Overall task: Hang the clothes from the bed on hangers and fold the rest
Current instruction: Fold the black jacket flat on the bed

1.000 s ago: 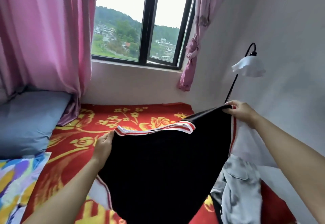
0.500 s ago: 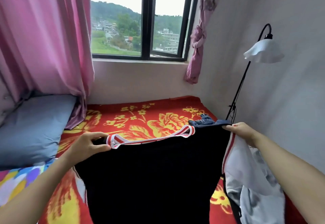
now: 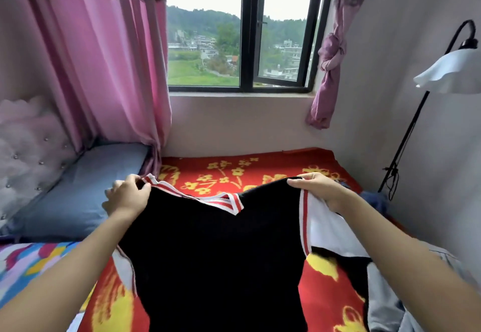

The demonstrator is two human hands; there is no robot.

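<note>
A black knit top (image 3: 218, 258) with red-and-white striped collar trim and white sleeves hangs spread between my hands above the bed (image 3: 260, 173). My left hand (image 3: 127, 196) pinches its left shoulder by the striped trim. At the other shoulder, my right hand (image 3: 317, 188) grips the cloth where the white sleeve begins. The body of the top drapes down over the red blanket with yellow flowers. A grey garment (image 3: 385, 311) lies at the lower right, partly under my right forearm. A bit of dark blue cloth (image 3: 374, 199) shows behind my right wrist.
A blue-grey pillow (image 3: 78, 188) lies at the left below a pink curtain (image 3: 104, 71). A multicoloured sheet (image 3: 31, 261) covers the near left. A black floor lamp (image 3: 406, 133) with a white shade stands by the right wall. A window is straight ahead.
Both hands have drawn the top's shoulders wider apart and level. My left hand shifted from the collar area out to the left shoulder. The view has tilted up a little.
</note>
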